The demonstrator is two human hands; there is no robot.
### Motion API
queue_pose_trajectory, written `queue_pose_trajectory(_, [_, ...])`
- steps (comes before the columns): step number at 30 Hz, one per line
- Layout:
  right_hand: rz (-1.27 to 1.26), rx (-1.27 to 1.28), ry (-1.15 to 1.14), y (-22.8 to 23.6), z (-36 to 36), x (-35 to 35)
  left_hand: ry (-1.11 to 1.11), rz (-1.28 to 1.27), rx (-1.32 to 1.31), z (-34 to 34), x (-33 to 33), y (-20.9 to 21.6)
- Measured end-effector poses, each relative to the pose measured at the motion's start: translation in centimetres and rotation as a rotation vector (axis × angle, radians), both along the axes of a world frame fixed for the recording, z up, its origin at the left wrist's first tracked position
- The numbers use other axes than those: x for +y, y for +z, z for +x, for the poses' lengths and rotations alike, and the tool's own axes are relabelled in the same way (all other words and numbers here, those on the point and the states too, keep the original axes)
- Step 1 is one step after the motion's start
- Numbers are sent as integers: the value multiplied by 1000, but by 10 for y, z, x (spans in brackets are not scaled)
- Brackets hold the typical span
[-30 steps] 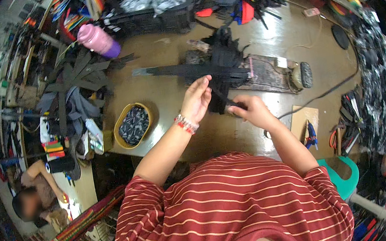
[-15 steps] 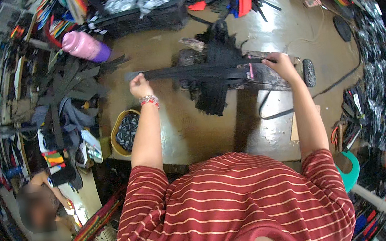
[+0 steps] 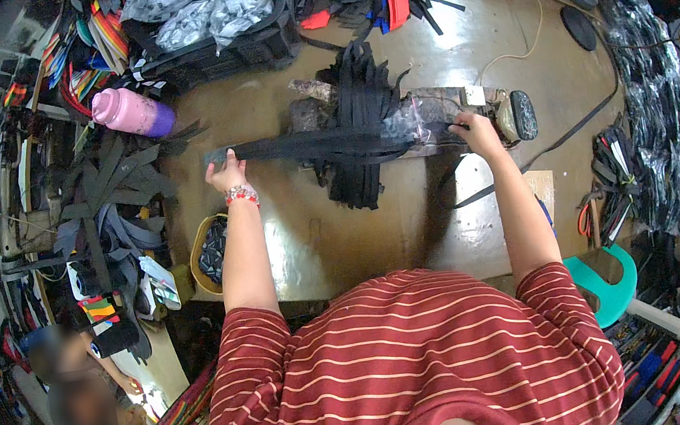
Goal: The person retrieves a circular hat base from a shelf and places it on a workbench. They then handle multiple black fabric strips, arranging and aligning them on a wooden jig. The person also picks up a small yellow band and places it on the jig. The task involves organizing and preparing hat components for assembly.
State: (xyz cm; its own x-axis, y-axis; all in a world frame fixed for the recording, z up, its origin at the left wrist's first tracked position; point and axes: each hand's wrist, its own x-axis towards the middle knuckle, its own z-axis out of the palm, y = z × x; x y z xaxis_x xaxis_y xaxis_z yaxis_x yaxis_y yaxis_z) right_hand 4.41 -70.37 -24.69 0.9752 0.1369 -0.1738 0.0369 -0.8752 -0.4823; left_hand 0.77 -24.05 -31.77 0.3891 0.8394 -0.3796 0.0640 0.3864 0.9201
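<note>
My left hand, with a beaded bracelet at its wrist, is at the left end of a long black strap. Its thumb and fingers close on that end, where a greyish tip shows. Toward the right, my right hand pinches at the other end, fingertips closed. Between them the strap runs roughly level over a crosswise pile of black straps. Shiny clear plastic lies near the right part of the strap and partly blurs its outline.
A pink and purple bottle, grey-black strips and a yellow basket of dark pieces stand left. A black crate with plastic-wrapped goods is behind. Right are a dark oval object, plastic-wrapped stacks and a teal chair.
The view has shifted, so the table things appear farther left. The strap between my hands now sits lower against the pile, and both hands keep its ends.
</note>
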Motion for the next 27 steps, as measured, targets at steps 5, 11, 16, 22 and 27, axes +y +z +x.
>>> queue_pose_trajectory(5, [-155,-336,-27,34,-25,24,-66,-242,-22,0,-7,-2])
queue_pose_trajectory(11, [252,-115,223,95,-26,91,-149,-271,-89,-15,-18,8])
queue_pose_trajectory(16, [575,-132,449,159,-14,141,-479,34,-281,-48,-48,101])
queue_pose_trajectory(22, [568,5,822,189,-32,178,-1198,881,-482,-45,-108,259])
queue_pose_trajectory(27, [1121,598,571,136,-82,178,-1126,707,-692,24,-120,275])
